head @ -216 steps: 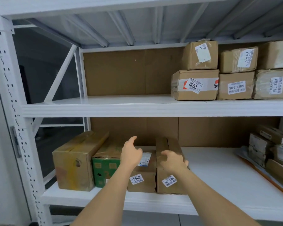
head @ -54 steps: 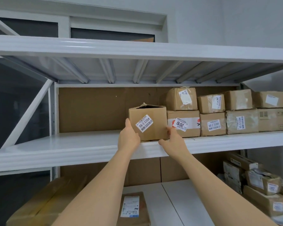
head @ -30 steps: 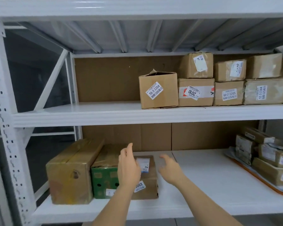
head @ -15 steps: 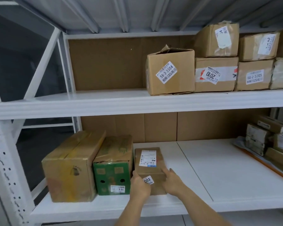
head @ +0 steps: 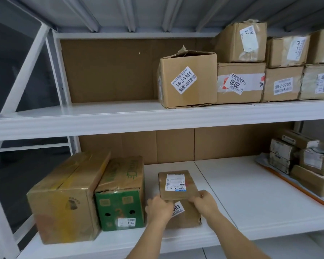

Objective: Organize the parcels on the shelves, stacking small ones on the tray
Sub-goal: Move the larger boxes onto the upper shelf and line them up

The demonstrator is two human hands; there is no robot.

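While the fingers of the left hand (head: pixel 160 206) curl against the near left edge of a small brown cardboard parcel with a white shipping label on top (head: pixel 178 186), the right hand (head: pixel 204 201) pinches its near right corner, thumb on top! Both hands grip it at the front edge of the white lower shelf (head: pixel 251 193), near the middle. Just to its left stands a green-fronted cardboard box (head: pixel 120 202), and touching that one, a large yellow-stained brown carton (head: pixel 64 199) fills the shelf's left end. Over at the right edge, an orange-rimmed tray (head: pixel 295 187) carries a stack of small taped parcels (head: pixel 307 165). Up on the white upper shelf (head: pixel 101 116), a brown box labelled 56-3-3304 (head: pixel 187 79) sits beside a row of stacked cartons (head: pixel 269 71).
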